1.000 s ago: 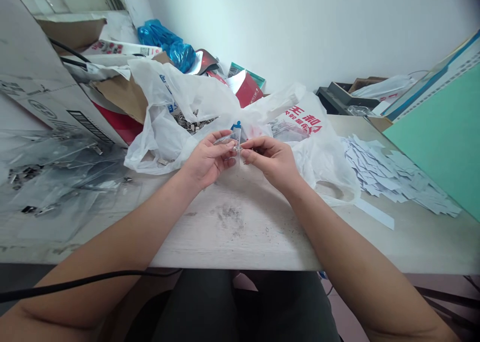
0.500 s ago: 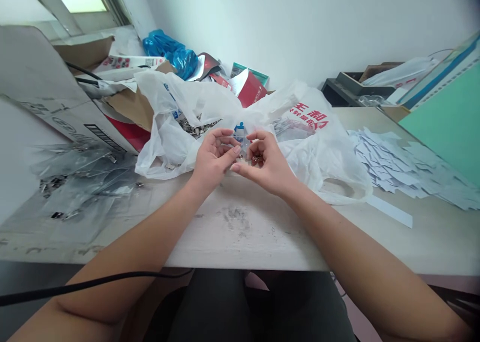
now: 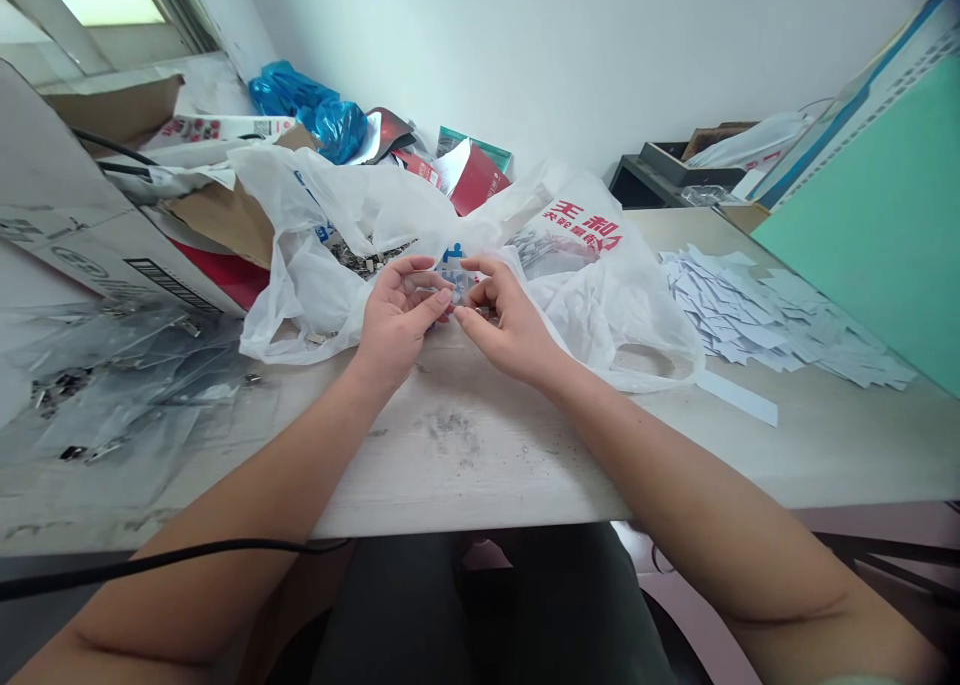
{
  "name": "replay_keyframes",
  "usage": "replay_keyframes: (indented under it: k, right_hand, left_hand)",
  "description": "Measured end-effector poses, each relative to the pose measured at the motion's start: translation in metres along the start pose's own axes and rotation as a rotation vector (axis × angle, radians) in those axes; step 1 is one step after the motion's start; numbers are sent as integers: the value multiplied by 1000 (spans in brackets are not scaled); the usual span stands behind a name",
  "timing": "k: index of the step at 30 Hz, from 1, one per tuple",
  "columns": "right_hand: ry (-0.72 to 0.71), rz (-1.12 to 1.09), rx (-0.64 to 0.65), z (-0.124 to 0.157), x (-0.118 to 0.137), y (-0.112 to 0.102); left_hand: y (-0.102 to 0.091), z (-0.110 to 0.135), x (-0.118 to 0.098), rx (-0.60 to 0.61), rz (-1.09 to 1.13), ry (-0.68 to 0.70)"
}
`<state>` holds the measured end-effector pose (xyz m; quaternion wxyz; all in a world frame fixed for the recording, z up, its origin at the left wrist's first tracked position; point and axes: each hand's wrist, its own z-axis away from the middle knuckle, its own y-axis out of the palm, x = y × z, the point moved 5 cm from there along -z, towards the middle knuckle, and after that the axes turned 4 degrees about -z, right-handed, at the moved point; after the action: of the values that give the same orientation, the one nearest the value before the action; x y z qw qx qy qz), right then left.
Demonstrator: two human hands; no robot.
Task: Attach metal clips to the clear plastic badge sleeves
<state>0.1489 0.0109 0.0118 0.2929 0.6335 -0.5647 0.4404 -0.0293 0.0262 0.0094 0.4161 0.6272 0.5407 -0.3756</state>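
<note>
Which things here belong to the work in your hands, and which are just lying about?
Work in hand:
left hand
right hand
small clear plastic piece with blue top
metal parts in the white plastic bag

Lying about:
white paper strips
cardboard box
blue plastic bag

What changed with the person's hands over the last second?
The left hand and right hand parted slightly, then closed in again around the small clear piece with a blue top. The white plastic bag and paper scraps seem unmoved; only the head view shifted.
</note>
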Motion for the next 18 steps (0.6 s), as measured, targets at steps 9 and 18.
replay_keyframes:
  k: [9,18]
  right_hand:
    - [304,-326,19,-11,-11,-18]
    - [361,-334,15,-9,-7,-20]
  left_hand:
    - [-7,-4,-4,-14,-30,70]
    - [-7,-3,-4,26,-72,119]
